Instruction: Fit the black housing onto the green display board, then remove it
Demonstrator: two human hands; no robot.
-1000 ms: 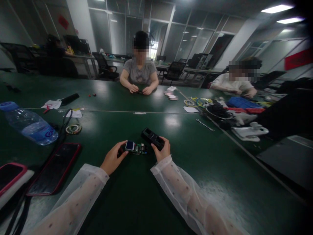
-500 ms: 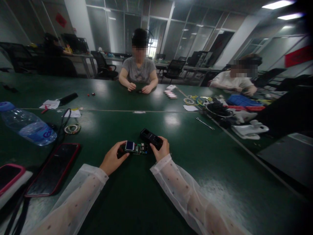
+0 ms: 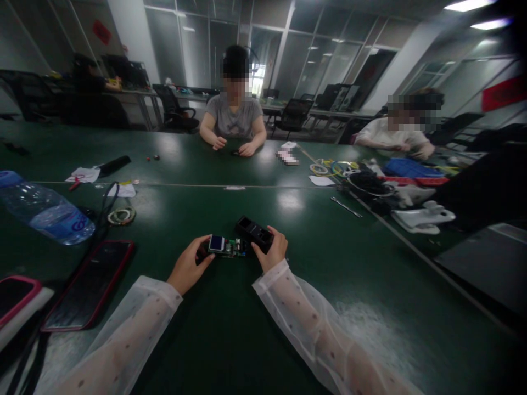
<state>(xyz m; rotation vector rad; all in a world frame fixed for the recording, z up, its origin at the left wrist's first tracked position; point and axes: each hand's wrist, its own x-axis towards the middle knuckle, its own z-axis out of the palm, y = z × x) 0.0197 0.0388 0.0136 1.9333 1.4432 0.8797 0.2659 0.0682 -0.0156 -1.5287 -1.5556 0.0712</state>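
My left hand (image 3: 190, 260) is closed on the left end of a green circuit board (image 3: 231, 248), thumb at the near edge and fingers at the far side. A small square screen (image 3: 217, 243) sits on the board's left part. Just right of it, my right hand (image 3: 272, 249) grips the right end of a black plastic casing (image 3: 252, 229) with a window-like opening at its far left end. The casing lies at a slant, its left end beyond the board. Whether casing and board touch, I cannot tell.
On my left are a water bottle (image 3: 53, 214), a red-edged phone (image 3: 90, 285) and a ring-shaped coil (image 3: 121, 216). A wrench (image 3: 346, 207) lies right of centre, near heaped cables (image 3: 364, 184) and a grey box (image 3: 486, 263). A person (image 3: 234, 115) sits opposite, another (image 3: 399, 131) at right.
The circuit board in my left hand has shifted slightly left. My right thumb has slid lower on the casing, showing more of its face.
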